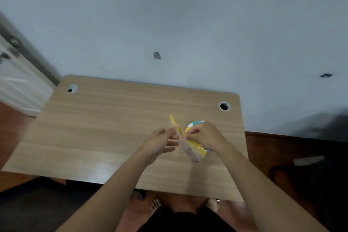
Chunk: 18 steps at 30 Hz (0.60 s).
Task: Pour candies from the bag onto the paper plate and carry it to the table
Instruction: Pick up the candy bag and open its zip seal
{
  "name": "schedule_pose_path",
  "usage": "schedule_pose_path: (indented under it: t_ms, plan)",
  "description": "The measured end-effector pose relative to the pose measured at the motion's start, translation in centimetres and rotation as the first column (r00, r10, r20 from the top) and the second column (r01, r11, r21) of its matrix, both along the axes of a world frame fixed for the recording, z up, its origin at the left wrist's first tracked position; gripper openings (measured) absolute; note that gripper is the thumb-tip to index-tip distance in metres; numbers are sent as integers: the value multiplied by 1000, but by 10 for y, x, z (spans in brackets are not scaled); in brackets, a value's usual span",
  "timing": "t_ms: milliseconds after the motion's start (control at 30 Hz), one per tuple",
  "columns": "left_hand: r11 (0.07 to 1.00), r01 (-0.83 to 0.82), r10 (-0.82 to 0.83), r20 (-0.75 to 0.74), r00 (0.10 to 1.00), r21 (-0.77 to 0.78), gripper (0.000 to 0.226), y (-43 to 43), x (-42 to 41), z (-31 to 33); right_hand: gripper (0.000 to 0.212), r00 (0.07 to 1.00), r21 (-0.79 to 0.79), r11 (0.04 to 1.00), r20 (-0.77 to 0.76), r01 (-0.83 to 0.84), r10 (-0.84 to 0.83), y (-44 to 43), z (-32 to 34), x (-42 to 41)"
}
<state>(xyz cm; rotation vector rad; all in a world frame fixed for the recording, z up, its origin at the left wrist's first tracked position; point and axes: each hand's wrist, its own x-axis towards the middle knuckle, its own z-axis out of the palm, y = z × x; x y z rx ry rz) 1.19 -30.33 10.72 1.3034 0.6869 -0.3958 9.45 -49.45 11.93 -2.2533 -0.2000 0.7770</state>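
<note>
A yellow and clear candy bag [190, 147] is held above the wooden table [105, 128], tilted with its top corner pointing up and left. My left hand [160, 141] pinches the bag's upper edge with thumb and forefinger, the other fingers spread. My right hand [204, 135] grips the same edge from the right side. The paper plate [194, 124], with white, teal and yellow segments, lies on the table behind my right hand and is mostly hidden by it. The bag's contents are blurred.
The table stands against a pale wall, with cable holes at its back left [72, 88] and back right [224, 106]. A white door [17, 81] is at the left. My bare feet [156, 205] show below the table's near edge. A dark object sits on the floor at right.
</note>
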Motion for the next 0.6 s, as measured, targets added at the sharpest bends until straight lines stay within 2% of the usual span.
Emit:
schedule_pose_path:
  t_ms: [67, 167, 233, 367, 500, 600]
  plan:
    - [997, 33, -33, -10, 999, -65, 54, -12, 8, 3, 12, 1000, 25, 1000, -13, -11, 11, -8, 3, 5]
    - [995, 6, -5, 11, 1000, -104, 35, -33, 18, 4, 14, 1000, 33, 999, -28, -7, 8, -23, 6, 12]
    - [994, -31, 33, 22, 999, -107, 22, -44, 22, 5, 24, 996, 82, 997, -85, 13, -6, -34, 6, 16]
    - [985, -78, 83, 26, 996, -156, 12, -54, 26, 9, 39, 978, 219, 973, -210, 65, -18, -49, 8, 22]
    - [983, -96, 103, 35, 994, -156, 28, -61, 29, 14, 40, 949, 346, 929, -316, 133, -19, -59, 7, 21]
    - [988, -84, 90, 37, 995, -127, 34, -68, 30, 14, 37, 938, 343, 931, -346, 124, 3, -65, 5, 22]
